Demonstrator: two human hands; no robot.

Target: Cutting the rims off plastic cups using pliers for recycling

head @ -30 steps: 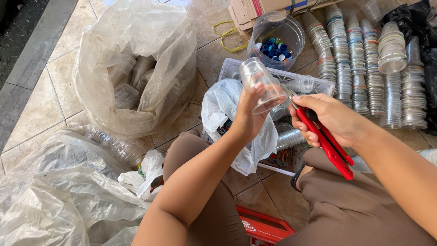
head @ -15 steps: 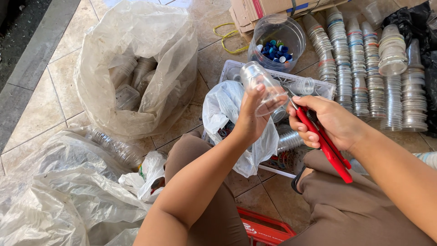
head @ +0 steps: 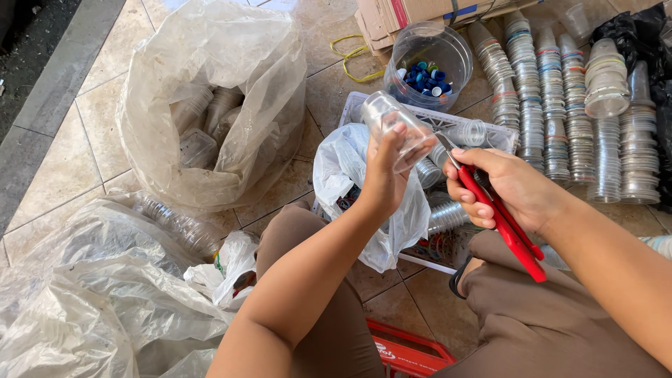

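Note:
My left hand (head: 386, 170) grips a clear plastic cup (head: 392, 126), tilted with its base pointing up and away. My right hand (head: 509, 187) holds red-handled scissors (head: 498, 215), whose blade tips touch the cup's rim. Both hands hover above a white plastic basket (head: 490, 131) holding more clear cups. A white plastic bag (head: 346, 164) hangs on the basket's near side, just under my left wrist.
A large clear bag (head: 210, 105) with cups stands at the left. A round clear tub (head: 428, 59) with blue caps sits behind the basket. Stacked cups (head: 553, 105) line the right. Crumpled clear bags (head: 84, 301) lie at lower left, a red crate (head: 406, 353) below.
The cup in my left hand has turned slightly, and the scissors have closed in on its rim. Both hands stay in much the same place.

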